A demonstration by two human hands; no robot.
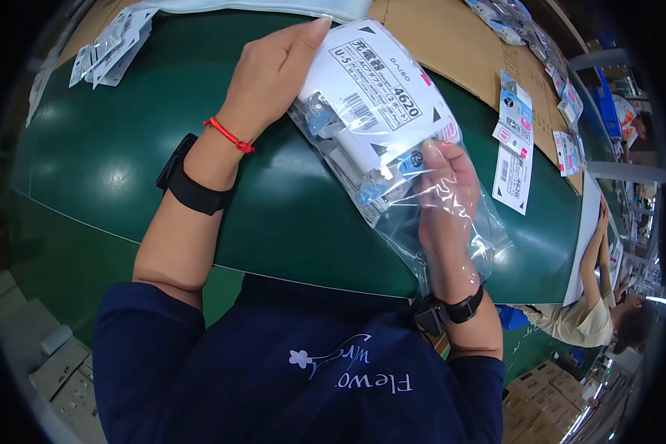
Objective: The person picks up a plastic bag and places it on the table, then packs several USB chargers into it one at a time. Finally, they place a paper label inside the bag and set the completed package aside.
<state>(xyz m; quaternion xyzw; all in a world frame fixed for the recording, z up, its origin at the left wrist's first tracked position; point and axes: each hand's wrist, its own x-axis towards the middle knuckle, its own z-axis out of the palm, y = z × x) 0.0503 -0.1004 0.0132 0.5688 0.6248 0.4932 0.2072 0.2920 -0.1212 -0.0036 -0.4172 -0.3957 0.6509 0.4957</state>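
Note:
A clear plastic bag [398, 235] is held up in front of me, over the table. In it lies a white printed label card [381, 81] on top of several carded packs [340, 148] with white and blue parts. My left hand [270, 74] grips the bag's upper left edge, thumb in front and fingers hidden behind. My right hand [449, 185] is inside the bag's mouth, up to about the wrist. Its thumb lies on the packs' lower right corner and its fingers curl at their edge. The bag's loose film wraps around that wrist.
A dark green table [288, 192] spans the space before me. More carded packs [122, 44] lie at the far left. Several others [514, 140] sit on the right, beside a cardboard sheet [459, 52]. Another person [581, 318] works at the far right.

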